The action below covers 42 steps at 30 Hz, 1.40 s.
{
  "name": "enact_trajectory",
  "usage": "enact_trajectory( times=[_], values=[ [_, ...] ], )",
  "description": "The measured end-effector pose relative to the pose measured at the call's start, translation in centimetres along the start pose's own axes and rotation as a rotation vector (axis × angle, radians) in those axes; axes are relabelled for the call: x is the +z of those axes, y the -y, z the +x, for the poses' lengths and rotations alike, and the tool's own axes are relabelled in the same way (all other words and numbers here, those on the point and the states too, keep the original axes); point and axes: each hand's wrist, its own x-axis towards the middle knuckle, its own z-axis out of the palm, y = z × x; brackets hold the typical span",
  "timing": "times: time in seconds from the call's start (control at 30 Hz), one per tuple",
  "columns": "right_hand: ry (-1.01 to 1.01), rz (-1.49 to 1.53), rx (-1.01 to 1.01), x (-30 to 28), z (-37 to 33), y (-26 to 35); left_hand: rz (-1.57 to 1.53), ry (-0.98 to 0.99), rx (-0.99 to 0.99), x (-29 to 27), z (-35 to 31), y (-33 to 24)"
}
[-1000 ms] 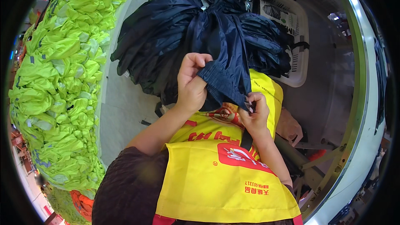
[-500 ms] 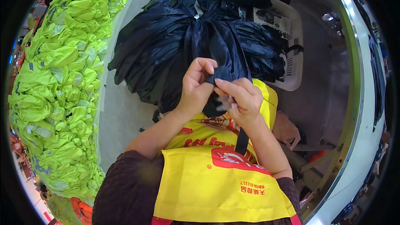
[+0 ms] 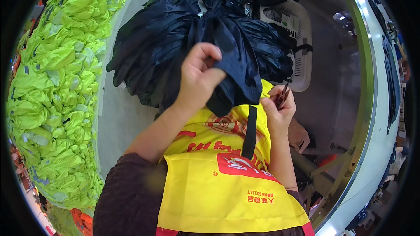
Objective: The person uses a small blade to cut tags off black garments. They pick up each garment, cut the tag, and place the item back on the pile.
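Observation:
A dark navy garment of thin, shiny cloth (image 3: pixel 238 67) hangs down over my lap, its upper part running into a fanned-out heap of the same cloth (image 3: pixel 148 57). With thumb and fingers closed, my left hand (image 3: pixel 197 78) pinches its edge near the middle of the view. Off to the right, apart from the cloth, my right hand (image 3: pixel 281 109) is closed around a small dark pair of thread snips (image 3: pixel 283 96), the narrow blades pointing up. Part of the snips is hidden by my fingers.
Bright yellow-green garments (image 3: pixel 57 105) are piled along the left. Behind the dark heap stands a pale plastic basket (image 3: pixel 305 30). A metal-edged table (image 3: pixel 372 61) curves along the right side. My yellow apron (image 3: pixel 227 201) covers my lap, with a black strap (image 3: pixel 250 133) on it.
My right hand has moved right and slightly down, away from the cloth, and the snips now show clearly. My left hand has shifted up and left, still pinching the garment.

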Motion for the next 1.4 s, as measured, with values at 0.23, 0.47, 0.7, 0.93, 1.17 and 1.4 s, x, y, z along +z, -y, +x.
enact_trajectory(
  times=[0.23,0.47,0.7,0.93,1.17,1.4],
  values=[
    [-0.187,-0.381,-0.004,3.5,0.3,-6.3,-0.323,0.04,0.048,-3.1,0.5,-1.3],
    [-0.234,-0.709,-0.29,-2.0,-0.2,-6.4,0.435,-0.389,0.21,-17.8,-6.3,0.2],
    [-0.016,-0.673,-0.227,-2.6,-2.4,-10.8,1.152,-0.115,-0.002,-18.0,-12.4,6.0],
    [-0.034,-0.575,-0.177,-2.9,-1.6,-10.7,1.561,0.334,0.231,-8.6,-7.6,0.6],
    [-0.121,-0.394,-0.076,-2.7,-1.9,-10.5,0.526,0.568,-0.564,-1.6,-6.0,5.2],
    [-0.169,-0.135,0.092,-0.9,-1.1,-6.0,0.683,0.162,-0.199,-1.2,-3.3,12.6]
  ],
)
